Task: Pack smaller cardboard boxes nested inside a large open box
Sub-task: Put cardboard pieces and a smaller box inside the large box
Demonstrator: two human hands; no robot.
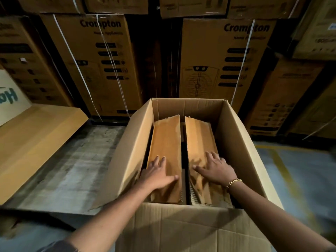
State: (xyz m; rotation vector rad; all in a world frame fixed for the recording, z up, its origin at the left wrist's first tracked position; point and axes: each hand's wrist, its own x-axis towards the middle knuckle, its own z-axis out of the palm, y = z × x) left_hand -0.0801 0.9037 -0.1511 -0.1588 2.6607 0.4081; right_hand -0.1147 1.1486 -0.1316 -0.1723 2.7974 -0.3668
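Hands (156,176) (217,170) flat on inner flaps (166,142) hide large box's (236,135) contents.

A large open-topped brown corrugated cardboard box (236,142) fills the lower centre of the frame. Inside it, two long narrow tan cardboard boxes, the left one (166,142) and the right one (199,139), lie side by side, a dark gap between them.

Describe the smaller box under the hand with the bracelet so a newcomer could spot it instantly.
Find the large open box in front of the stacked Crompton cartons. Two long flat boxes lie side by side inside. It is the right-hand box, creased and crumpled, with the right hand pressed flat on it.
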